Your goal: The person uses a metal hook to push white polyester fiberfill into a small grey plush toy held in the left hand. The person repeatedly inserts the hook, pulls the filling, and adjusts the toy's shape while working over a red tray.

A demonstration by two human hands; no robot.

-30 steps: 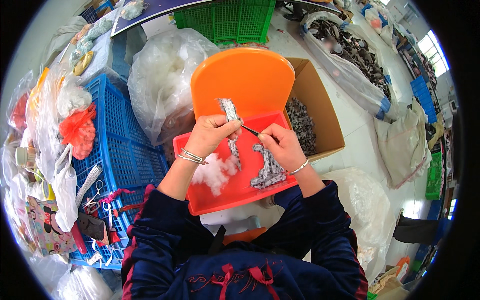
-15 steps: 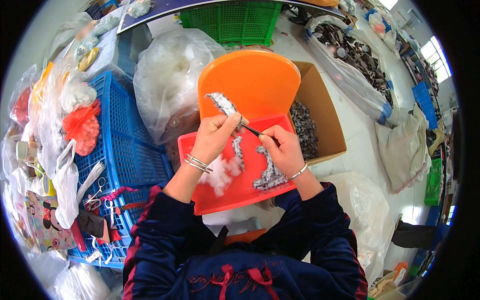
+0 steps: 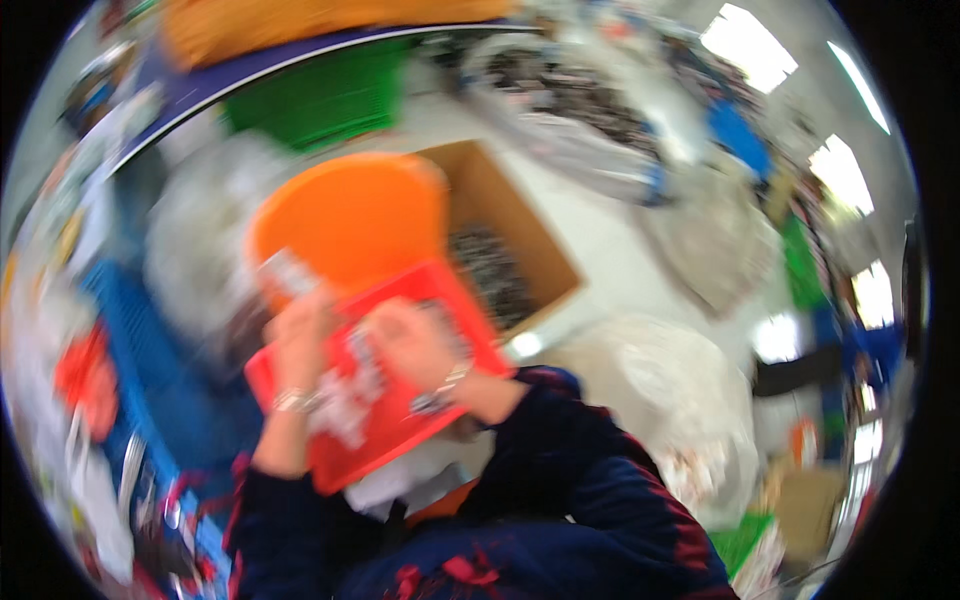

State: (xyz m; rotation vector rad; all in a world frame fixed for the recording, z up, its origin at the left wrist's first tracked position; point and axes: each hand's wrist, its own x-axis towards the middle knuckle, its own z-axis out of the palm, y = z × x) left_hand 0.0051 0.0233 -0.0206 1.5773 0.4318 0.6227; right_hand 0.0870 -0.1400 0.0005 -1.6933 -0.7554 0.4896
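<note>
Motion blurs the whole view. My left hand point(image 3: 298, 335) is closed on a grey-and-white fuzzy fabric piece point(image 3: 285, 272), whose end sticks up past the fingers over the orange panel. Close by on its right, my right hand point(image 3: 412, 345) is curled over the red tray point(image 3: 345, 478). It keeps its closed grip from the earlier frame on a thin dark stick-like tool, which the blur hides now. White stuffing point(image 3: 340, 405) lies in the tray below my hands. Another grey-and-white fabric piece point(image 3: 432, 403) is partly covered by my right wrist.
An orange rounded panel point(image 3: 345, 215) rises behind the tray. Right of it stands a cardboard box point(image 3: 535, 255) holding grey fuzzy pieces. A blue crate point(image 3: 165, 370) and a clear bag point(image 3: 205, 250) are on the left. A large whitish bag point(image 3: 660, 400) sits at the right.
The view has swung, so the tray and both hands appear farther left and the tray is tilted. My right hand looks slightly lower relative to the left. Everything has become blurred.
</note>
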